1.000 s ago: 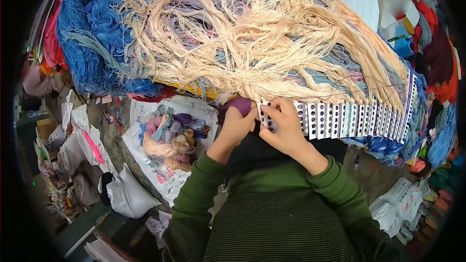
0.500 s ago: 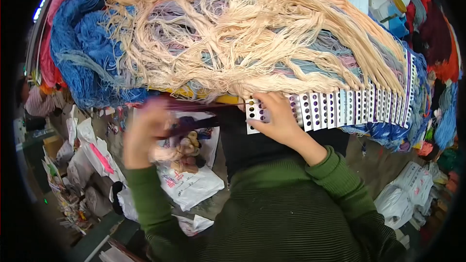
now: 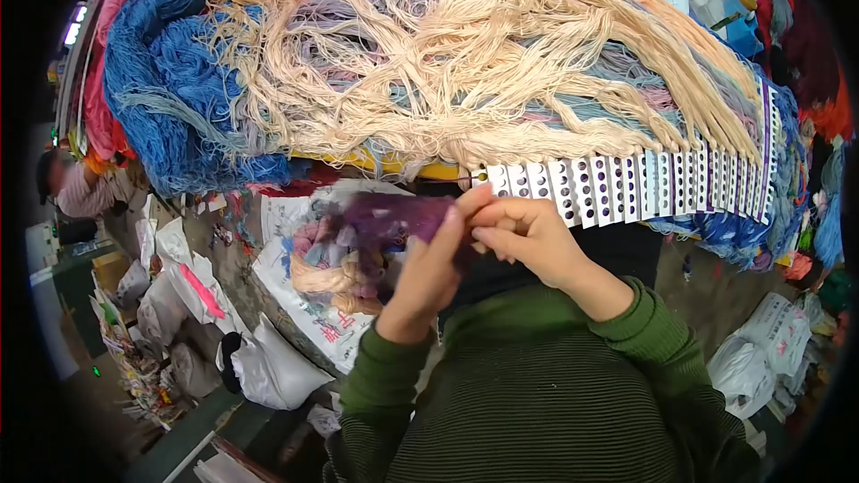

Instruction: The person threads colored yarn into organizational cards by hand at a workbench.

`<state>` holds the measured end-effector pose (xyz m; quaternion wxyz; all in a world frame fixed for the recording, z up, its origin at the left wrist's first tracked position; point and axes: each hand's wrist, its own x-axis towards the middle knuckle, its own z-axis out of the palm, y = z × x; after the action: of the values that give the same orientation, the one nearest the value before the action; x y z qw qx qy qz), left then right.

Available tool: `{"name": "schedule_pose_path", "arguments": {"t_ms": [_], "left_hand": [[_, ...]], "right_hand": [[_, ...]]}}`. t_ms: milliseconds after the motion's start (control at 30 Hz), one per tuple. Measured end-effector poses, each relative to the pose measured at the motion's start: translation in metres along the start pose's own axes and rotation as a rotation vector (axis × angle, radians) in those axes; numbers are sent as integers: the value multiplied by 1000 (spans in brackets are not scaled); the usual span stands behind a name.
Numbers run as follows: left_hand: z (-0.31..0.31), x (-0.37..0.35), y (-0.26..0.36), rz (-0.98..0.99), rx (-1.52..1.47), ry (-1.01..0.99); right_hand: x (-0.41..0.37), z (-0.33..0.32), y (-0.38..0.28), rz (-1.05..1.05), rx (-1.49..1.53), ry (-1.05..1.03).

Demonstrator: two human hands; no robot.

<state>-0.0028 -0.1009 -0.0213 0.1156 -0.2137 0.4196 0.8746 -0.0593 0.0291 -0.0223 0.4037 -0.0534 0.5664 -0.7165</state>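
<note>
Purple thread [image 3: 394, 219], smeared by motion, trails from my left hand [image 3: 425, 277], whose fingers are closed on it. My right hand [image 3: 532, 237] meets it at the fingertips, thumb and forefinger pinched together; what lies between them is too small to make out. Just above both hands, a row of white cards with punched holes [image 3: 586, 188] hangs along the edge of the yarn pile. Cream yarn [image 3: 483, 80] is looped through the tops of many cards. At the near end, the leftmost card [image 3: 497, 181] is close to my fingertips.
Blue yarn [image 3: 183, 72] is heaped at the left end of the pile. Below left, a white plastic bag [image 3: 273, 264] bears small coloured skeins [image 3: 313, 277]. More bags [image 3: 752, 358] lie at lower right. A person [image 3: 85, 188] is at far left.
My left hand has swung right to meet my right hand, bringing the purple thread along. My right hand has left the leftmost card and moved slightly down, its fingers now pinched.
</note>
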Motion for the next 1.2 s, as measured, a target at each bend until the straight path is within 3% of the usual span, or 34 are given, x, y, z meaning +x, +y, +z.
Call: {"name": "schedule_pose_path", "arguments": {"t_ms": [67,200,367,433,567,667,767,800,867,900,967,1000,1067,1100,1133,1167,1200], "left_hand": [[8,2,-3,37,17,-79],[7,1,9,11,-248,-178],[19,0,0,6,-75,-93],[16,2,-7,56,-2,-117],[26,-1,5,-15,-221,-101],[25,1,3,-16,-310,-104],[24,4,-7,217,182,-61],[28,4,-6,162,-62,51],[-4,6,0,94,-427,-114],[-31,6,6,57,-609,-196],[-115,-8,17,248,-1046,-41],[-169,-20,20,356,-1212,66],[-217,-51,31,406,-1270,389],[-200,-56,36,338,-1069,263],[-177,-46,33,301,-789,374],[-146,-31,26,266,-506,480],[-107,-16,21,93,-276,371]], "right_hand": [[-2,-2,1,9,148,-21],[-5,-10,-5,-7,273,-34],[-7,0,-13,62,264,87],[-7,-4,-11,44,184,36],[-12,-7,-22,47,280,93],[-13,-15,-15,47,363,23],[-12,-12,-17,-97,361,35],[-11,-12,-18,-164,359,42],[-22,-29,-43,56,854,-86],[-34,-56,-40,-10,1062,-224],[-77,-131,-58,-339,1466,-37],[-85,-168,-96,-693,1111,-181],[-134,-254,-146,-917,558,-161],[-158,-297,-171,-1040,312,-121],[-154,-289,-169,-994,120,255],[-120,-235,-145,-910,-64,474],[-86,-181,-121,-780,-264,684]]}}
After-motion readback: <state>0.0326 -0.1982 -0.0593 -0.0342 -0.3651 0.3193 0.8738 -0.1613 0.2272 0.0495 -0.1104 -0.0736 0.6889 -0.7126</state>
